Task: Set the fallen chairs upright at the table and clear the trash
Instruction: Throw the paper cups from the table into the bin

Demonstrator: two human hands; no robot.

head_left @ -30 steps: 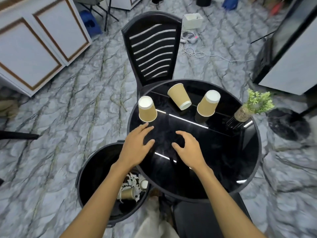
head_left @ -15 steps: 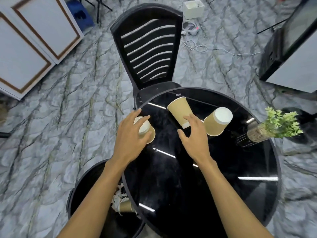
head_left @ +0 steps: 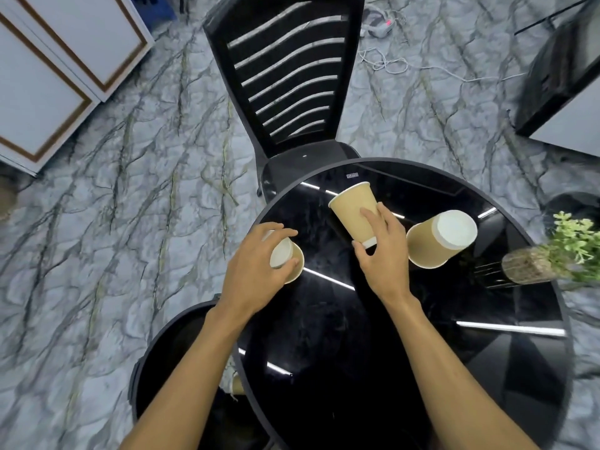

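Three tan paper cups stand upside down on the round black glass table (head_left: 406, 368). My left hand (head_left: 256, 274) is wrapped around the left cup (head_left: 289, 258) at the table's left edge. My right hand (head_left: 384, 254) grips the middle cup (head_left: 352, 212) near its white base. The right cup (head_left: 438, 238) stands free beside my right hand. A black slatted chair (head_left: 289, 79) stands upright at the far side of the table. A black trash bin (head_left: 175, 362) sits on the floor at lower left, partly under the table, with a cup inside.
A small potted green plant (head_left: 552, 254) stands at the table's right edge. White cabinets (head_left: 55, 76) fill the upper left. Cables (head_left: 389, 60) lie on the marble floor behind the chair. A dark cabinet (head_left: 565, 76) is at the upper right.
Both hands reached forward across the table. The left closed around the left cup and the right took hold of the middle cup. The view moved closer over the table.
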